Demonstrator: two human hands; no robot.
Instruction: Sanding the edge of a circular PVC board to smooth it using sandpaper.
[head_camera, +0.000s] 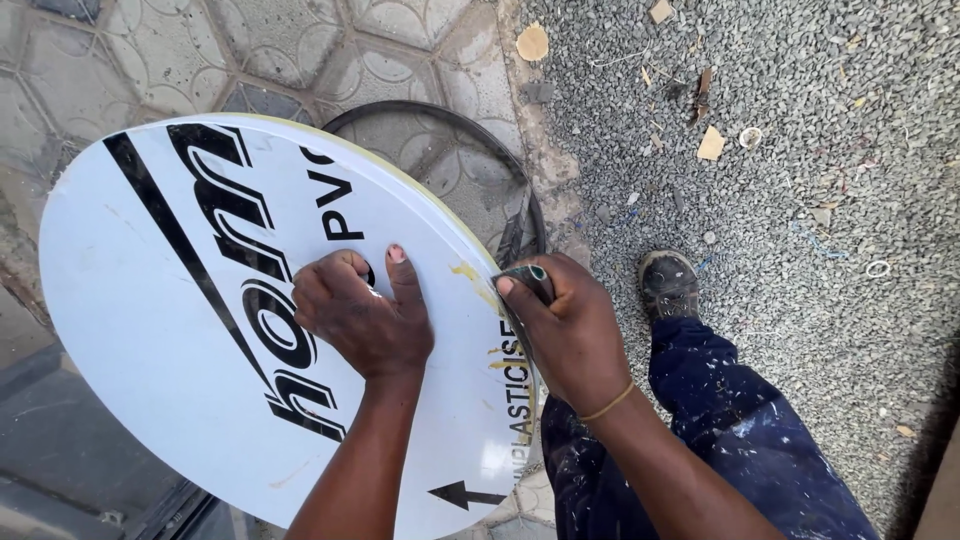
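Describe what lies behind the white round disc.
Behind the white disc a black ring curves out past its upper right edge, lying on patterned paving tiles. The disc covers the rest of the ring and the ground beneath.

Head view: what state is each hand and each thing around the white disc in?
White disc: tilted, printed face up, yellow smears near its right edge.
Left hand: pressed on the disc, fingers curled at a small hole.
Right hand: closed on a small dark pad at the disc's edge.
Black ring: lying on the tiles, partly under the disc.
Trousers: paint-spattered.
Shoe: dusty, on gravel.
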